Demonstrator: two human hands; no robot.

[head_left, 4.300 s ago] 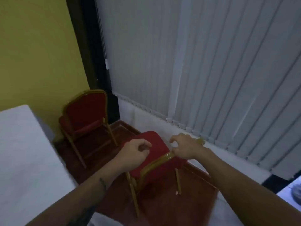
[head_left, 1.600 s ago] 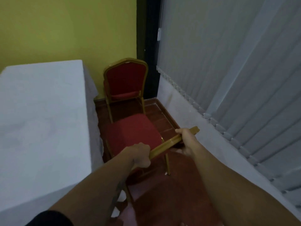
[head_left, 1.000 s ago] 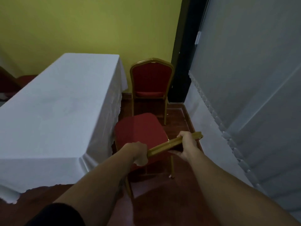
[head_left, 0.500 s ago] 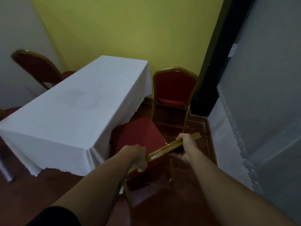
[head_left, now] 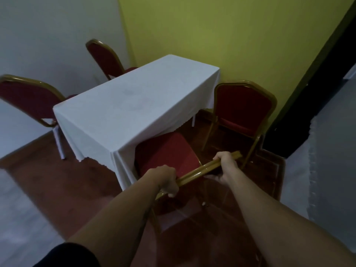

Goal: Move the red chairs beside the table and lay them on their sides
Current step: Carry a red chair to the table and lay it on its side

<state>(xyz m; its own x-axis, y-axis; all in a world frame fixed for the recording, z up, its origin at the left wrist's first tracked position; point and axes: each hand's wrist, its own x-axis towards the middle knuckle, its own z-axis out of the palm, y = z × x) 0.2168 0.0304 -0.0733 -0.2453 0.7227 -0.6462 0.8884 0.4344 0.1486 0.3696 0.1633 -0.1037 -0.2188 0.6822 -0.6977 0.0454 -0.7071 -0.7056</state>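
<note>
A red-seated chair (head_left: 165, 153) with a gold frame stands upright at the near corner of the table (head_left: 133, 99), which is draped in a white cloth. My left hand (head_left: 166, 180) and my right hand (head_left: 226, 163) both grip the gold top rail of its backrest. Its seat front touches the hanging cloth. A second red chair (head_left: 242, 106) stands upright by the table's right side near the yellow wall. Two more red chairs (head_left: 28, 97) (head_left: 105, 57) stand upright along the table's far left side.
A yellow wall runs behind the table, with a dark door frame (head_left: 312, 89) to the right. Grey vertical blinds (head_left: 335, 143) and a pale ledge fill the right side. The floor is dark reddish wood (head_left: 57, 185).
My view has swung left, bringing the table's left side and two more chairs into sight. The held chair now sits closer to the table's corner. Both hands keep their grip on the rail.
</note>
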